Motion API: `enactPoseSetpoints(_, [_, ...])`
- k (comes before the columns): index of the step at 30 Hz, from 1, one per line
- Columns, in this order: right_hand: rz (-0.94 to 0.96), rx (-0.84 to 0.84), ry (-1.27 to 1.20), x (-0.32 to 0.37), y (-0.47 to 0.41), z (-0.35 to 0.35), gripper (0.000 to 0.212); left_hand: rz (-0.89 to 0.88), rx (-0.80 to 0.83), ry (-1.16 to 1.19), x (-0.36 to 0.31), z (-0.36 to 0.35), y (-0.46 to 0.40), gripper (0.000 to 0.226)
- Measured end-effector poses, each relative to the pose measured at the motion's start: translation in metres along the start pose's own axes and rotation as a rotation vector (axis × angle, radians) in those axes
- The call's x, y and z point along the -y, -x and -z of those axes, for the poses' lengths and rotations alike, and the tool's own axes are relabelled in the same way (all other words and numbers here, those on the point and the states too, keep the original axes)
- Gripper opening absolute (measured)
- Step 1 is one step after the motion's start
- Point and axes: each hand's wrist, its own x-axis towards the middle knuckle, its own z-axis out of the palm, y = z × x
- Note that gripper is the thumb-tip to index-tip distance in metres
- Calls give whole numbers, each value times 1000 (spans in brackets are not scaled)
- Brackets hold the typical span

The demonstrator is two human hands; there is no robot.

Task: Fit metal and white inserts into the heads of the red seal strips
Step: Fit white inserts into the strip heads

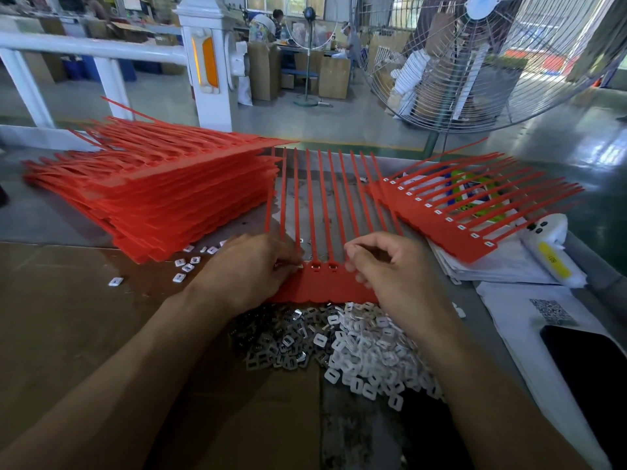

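Observation:
A joined row of red seal strips (325,286) lies in front of me, tails pointing away. My left hand (251,269) presses on its left end, fingertips at a white insert in one head. My right hand (390,266) rests on the right end with fingers curled; whether it holds an insert is hidden. Two open heads (324,266) show between the hands. Just below the row lie a heap of metal inserts (274,344) and a heap of white inserts (369,351).
A tall stack of red strip sheets (163,195) stands at the left. A fitted sheet with white inserts (448,215) lies at the right on papers. A few loose white inserts (185,266) lie on cardboard. A dark phone (590,361) is at the right edge; a fan (481,62) stands behind.

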Motion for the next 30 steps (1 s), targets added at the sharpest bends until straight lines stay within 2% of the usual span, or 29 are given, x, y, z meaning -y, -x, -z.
enactPoseSetpoints(5, [-4, 20, 19, 0, 0, 1, 12, -38, 165, -125, 1, 9, -1, 48])
enactPoseSetpoints(14, [-10, 67, 57, -1, -1, 5, 9, -127, 161, -201, -2, 10, 1, 59])
enactPoseSetpoints(21, [14, 439, 256, -2, -4, 30, 10, -66, 91, -130, -2, 5, 0, 49])
enactPoseSetpoints(30, [8, 621, 250, -4, -4, 44, 14, -89, 9, -138, -4, 3, 3, 42])
